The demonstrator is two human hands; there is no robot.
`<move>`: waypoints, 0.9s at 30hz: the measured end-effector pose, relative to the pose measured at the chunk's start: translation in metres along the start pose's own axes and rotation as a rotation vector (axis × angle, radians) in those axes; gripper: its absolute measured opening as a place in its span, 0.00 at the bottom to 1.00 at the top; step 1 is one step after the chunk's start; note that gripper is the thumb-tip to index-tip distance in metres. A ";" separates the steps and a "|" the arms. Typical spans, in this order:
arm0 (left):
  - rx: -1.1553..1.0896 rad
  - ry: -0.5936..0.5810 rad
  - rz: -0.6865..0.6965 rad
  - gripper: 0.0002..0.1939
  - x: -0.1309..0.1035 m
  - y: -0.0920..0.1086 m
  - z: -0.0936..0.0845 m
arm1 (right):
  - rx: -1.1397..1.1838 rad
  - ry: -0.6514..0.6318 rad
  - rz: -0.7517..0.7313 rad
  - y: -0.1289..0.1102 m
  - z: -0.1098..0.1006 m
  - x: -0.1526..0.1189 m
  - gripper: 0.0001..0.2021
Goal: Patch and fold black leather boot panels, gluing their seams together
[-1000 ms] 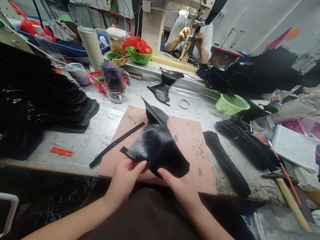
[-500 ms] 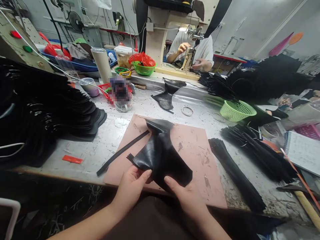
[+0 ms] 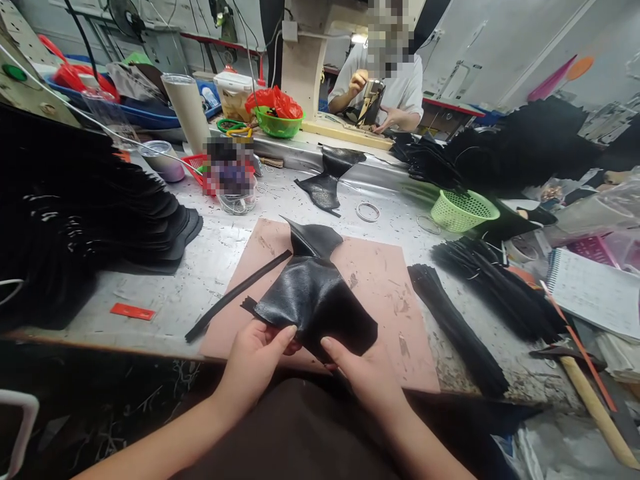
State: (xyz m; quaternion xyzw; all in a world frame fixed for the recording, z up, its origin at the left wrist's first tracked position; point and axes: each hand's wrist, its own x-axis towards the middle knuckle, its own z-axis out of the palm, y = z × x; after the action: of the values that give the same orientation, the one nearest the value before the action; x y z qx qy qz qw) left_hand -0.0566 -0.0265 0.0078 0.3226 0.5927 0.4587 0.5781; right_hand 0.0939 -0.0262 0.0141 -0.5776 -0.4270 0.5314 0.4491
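Beyond the grey workbench (image 3: 220,233), at one o'clock from the pink board (image 3: 380,280), I see a co-worker (image 3: 411,83) with both hands at a pale sewing machine (image 3: 303,70). Over that board is the black leather piece (image 3: 320,293), its near edge pinched between thumb and fingers of the nearer worker's left hand (image 3: 257,350) at seven o'clock, while at five the right hand (image 3: 367,370) grips it, thumb on top and other fingers mostly hidden beneath. A black strip (image 3: 240,293) lies at nine, a second leather piece (image 3: 327,185) at twelve, a green basket (image 3: 463,213) at two.
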 end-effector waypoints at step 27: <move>-0.116 -0.035 -0.269 0.18 0.007 0.001 0.011 | -0.102 -0.111 -0.044 0.001 -0.004 0.008 0.14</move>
State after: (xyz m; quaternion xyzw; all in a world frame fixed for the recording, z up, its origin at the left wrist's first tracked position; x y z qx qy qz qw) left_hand -0.0465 -0.0178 0.0067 0.2139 0.5929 0.4050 0.6623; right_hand 0.0982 -0.0192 0.0113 -0.5596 -0.4904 0.5302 0.4065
